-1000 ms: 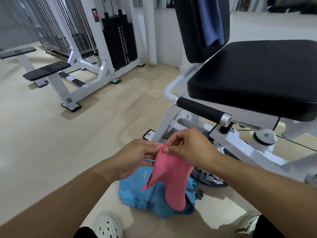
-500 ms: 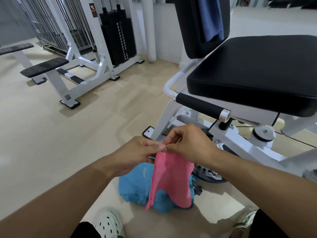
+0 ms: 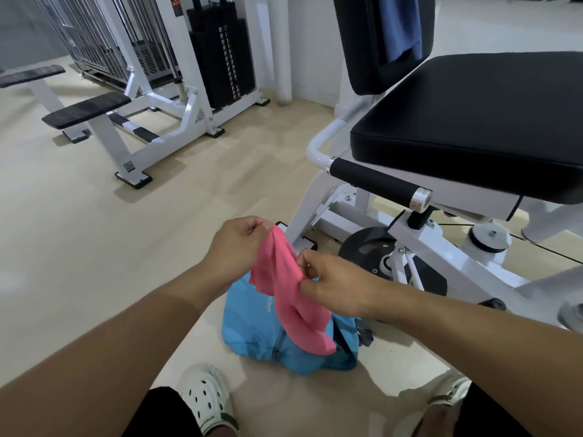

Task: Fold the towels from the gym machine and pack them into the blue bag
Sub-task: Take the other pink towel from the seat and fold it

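The pink towel [image 3: 291,291] hangs limp between both hands, directly above the blue bag [image 3: 252,323] on the floor. The left hand [image 3: 235,252] pinches its top corner with curled fingers; the right hand [image 3: 334,291] pinches an edge lower down, fingertips together. It looks light, thin and floppy, unlikely to slip, and best held by corners or edges to fold.

Pink towel [image 3: 285,288]: pinched by left hand [image 3: 235,250] at top corner, right hand [image 3: 332,287] at edge; hangs above blue bag [image 3: 252,329] on floor [image 3: 79,247].
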Tool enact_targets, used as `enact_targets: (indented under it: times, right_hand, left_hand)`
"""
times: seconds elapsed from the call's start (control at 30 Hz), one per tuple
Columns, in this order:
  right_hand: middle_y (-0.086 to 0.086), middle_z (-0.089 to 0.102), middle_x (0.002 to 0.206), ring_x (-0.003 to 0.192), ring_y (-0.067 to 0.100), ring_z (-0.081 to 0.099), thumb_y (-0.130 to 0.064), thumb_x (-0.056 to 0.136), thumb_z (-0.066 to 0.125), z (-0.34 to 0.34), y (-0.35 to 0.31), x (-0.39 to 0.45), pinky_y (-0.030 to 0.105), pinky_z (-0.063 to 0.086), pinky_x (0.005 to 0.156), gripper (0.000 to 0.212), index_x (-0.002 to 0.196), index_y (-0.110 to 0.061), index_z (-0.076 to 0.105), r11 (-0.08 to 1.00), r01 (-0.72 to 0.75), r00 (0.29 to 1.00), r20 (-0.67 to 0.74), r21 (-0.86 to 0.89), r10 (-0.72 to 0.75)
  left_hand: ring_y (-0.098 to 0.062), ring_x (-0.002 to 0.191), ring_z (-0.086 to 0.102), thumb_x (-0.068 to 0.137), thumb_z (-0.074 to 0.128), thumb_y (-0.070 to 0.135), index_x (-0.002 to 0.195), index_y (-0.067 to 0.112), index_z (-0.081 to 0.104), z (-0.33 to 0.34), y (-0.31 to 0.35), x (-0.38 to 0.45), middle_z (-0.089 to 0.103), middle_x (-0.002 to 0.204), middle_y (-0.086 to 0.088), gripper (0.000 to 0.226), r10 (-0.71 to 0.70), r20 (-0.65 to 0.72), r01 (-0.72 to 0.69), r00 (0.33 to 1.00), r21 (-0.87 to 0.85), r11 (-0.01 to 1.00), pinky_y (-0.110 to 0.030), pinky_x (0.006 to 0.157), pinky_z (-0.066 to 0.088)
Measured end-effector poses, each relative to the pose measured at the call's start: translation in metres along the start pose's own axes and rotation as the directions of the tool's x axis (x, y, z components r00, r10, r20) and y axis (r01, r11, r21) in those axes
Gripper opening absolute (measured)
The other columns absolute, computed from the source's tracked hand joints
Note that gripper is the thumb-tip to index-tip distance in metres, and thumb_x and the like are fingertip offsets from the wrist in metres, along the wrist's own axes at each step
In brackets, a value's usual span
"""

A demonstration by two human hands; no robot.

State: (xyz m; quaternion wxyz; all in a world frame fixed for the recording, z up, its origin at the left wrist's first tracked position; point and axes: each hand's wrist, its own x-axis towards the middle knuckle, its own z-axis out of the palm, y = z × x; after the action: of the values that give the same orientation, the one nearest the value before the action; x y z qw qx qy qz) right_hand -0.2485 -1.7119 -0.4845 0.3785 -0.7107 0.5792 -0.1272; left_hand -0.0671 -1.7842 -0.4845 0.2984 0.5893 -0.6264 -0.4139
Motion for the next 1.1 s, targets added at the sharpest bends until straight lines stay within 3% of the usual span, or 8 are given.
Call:
enact_targets:
  times: [0.17,0.3,0.37,0.47,0.57,0.77,0.97,1.1]
  right_hand:
    - [-0.008,0.064,0.082,0.070,0.006,0.056,-0.027,0.092,0.061,-0.005,0.007,-0.002,0.023,0.043,0.059,0.006,0.097,-0.024,0.059,0.992,-0.056,0.993,0.095,-0.114,0.067]
    - [-0.007,0.052,0.073,0.065,0.009,0.045,-0.030,0.090,0.069,-0.007,0.016,-0.006,0.024,0.031,0.057,0.023,0.079,-0.022,0.051,0.926,-0.046,0.990,0.104,-0.375,0.091]
    - [-0.009,0.049,0.069,0.065,0.009,0.045,-0.032,0.090,0.070,-0.007,0.016,-0.009,0.024,0.035,0.068,0.032,0.072,-0.026,0.044,0.880,-0.045,0.991,0.087,-0.473,0.098]
    - [-0.008,0.060,0.081,0.083,0.017,0.056,-0.034,0.092,0.065,-0.007,0.018,-0.014,0.034,0.034,0.095,0.014,0.084,-0.026,0.057,0.768,-0.047,0.997,0.022,-0.638,0.079]
    - [-0.003,0.062,0.085,0.086,0.022,0.057,-0.024,0.098,0.053,-0.006,0.024,-0.017,0.038,0.038,0.099,0.010,0.093,-0.022,0.062,0.702,-0.109,0.993,-0.044,-0.704,0.110]
    - [0.002,0.060,0.088,0.080,0.024,0.058,-0.003,0.093,0.052,-0.005,0.046,-0.013,0.034,0.043,0.068,0.024,0.114,-0.016,0.052,0.734,-0.232,0.973,-0.138,-0.638,0.186]
    - [0.003,0.073,0.090,0.082,0.021,0.069,-0.013,0.086,0.067,-0.020,0.068,-0.007,0.039,0.061,0.075,0.011,0.088,-0.019,0.076,0.773,-0.345,0.938,-0.168,-0.533,0.303]
    - [0.002,0.075,0.083,0.073,0.011,0.066,-0.019,0.084,0.070,-0.045,0.069,-0.014,0.032,0.058,0.073,0.008,0.080,-0.017,0.077,0.823,-0.374,0.910,0.005,-0.428,0.416]
  left_hand:
    - [-0.006,0.078,0.059,0.102,0.054,0.023,0.095,0.018,0.073,-0.015,-0.018,0.013,0.069,0.089,0.007,0.021,-0.042,-0.098,0.053,0.994,0.115,0.992,-0.015,0.064,0.042]
    - [-0.022,0.092,0.065,0.101,0.054,0.024,0.100,0.015,0.075,-0.033,-0.040,0.021,0.072,0.099,-0.003,0.023,-0.093,-0.118,0.118,0.989,0.229,0.966,-0.032,0.080,0.053]
    - [-0.027,0.099,0.066,0.101,0.054,0.026,0.098,0.019,0.074,-0.039,-0.049,0.023,0.073,0.102,-0.003,0.022,-0.133,-0.135,0.166,0.982,0.265,0.950,-0.041,0.089,0.055]
    - [-0.028,0.101,0.065,0.101,0.054,0.021,0.099,0.015,0.075,-0.044,-0.059,0.026,0.072,0.105,-0.005,0.022,-0.189,-0.146,0.220,0.971,0.240,0.946,-0.042,0.090,0.055]
    - [-0.027,0.099,0.063,0.101,0.055,0.018,0.101,0.010,0.075,-0.044,-0.064,0.028,0.070,0.105,-0.008,0.022,-0.206,-0.138,0.233,0.969,0.227,0.946,-0.037,0.086,0.051]
    - [-0.022,0.094,0.060,0.101,0.056,0.016,0.104,0.008,0.076,-0.037,-0.061,0.029,0.069,0.101,-0.006,0.022,-0.185,-0.113,0.206,0.976,0.213,0.955,-0.027,0.078,0.043]
    - [-0.020,0.099,0.065,0.100,0.060,0.022,0.103,0.014,0.078,-0.033,-0.056,0.028,0.074,0.105,-0.001,0.021,-0.166,0.038,0.155,0.985,0.194,0.969,-0.022,0.072,0.047]
    - [-0.015,0.101,0.069,0.099,0.063,0.028,0.104,0.020,0.079,-0.040,-0.052,0.024,0.077,0.105,0.002,0.019,-0.136,0.266,0.106,0.954,0.123,0.987,-0.026,0.085,0.052]
